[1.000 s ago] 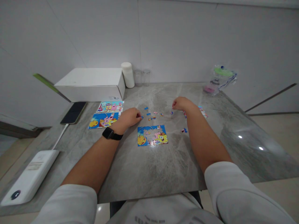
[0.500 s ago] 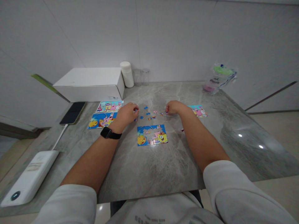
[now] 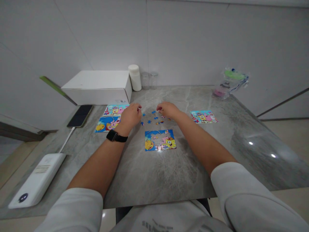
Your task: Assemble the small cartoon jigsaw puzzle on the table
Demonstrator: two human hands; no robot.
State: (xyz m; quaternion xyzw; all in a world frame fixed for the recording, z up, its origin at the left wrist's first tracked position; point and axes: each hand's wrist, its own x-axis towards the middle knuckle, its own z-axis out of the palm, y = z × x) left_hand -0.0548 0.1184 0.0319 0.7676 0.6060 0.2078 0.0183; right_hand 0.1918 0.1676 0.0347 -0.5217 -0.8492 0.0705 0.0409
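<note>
A partly filled jigsaw puzzle [image 3: 149,138] lies flat on the grey table, blue round the edges with yellow and pink cartoon figures and a gap in its middle. Several loose puzzle pieces [image 3: 149,122] are scattered just beyond it. My left hand [image 3: 130,116], with a black watch on the wrist, is curled left of these pieces, partly covering two picture cards. To their right and slightly above, my right hand [image 3: 168,110] has its fingers bent together. Whatever either hand's fingertips hold is too small to make out.
Two picture cards, a cartoon one [image 3: 113,110] and a blue one [image 3: 102,125], lie at left; another card [image 3: 204,117] is at right. A phone [image 3: 80,116] is cabled to a white power bank [image 3: 37,180]. Behind stand a white box [image 3: 96,95], white bottle [image 3: 135,78], glasses [image 3: 154,81] and plastic bag [image 3: 230,83].
My right hand has moved left and slightly away from me across the loose pieces, uncovering more of the right card. My left hand has shifted a little left. The view has shifted slightly.
</note>
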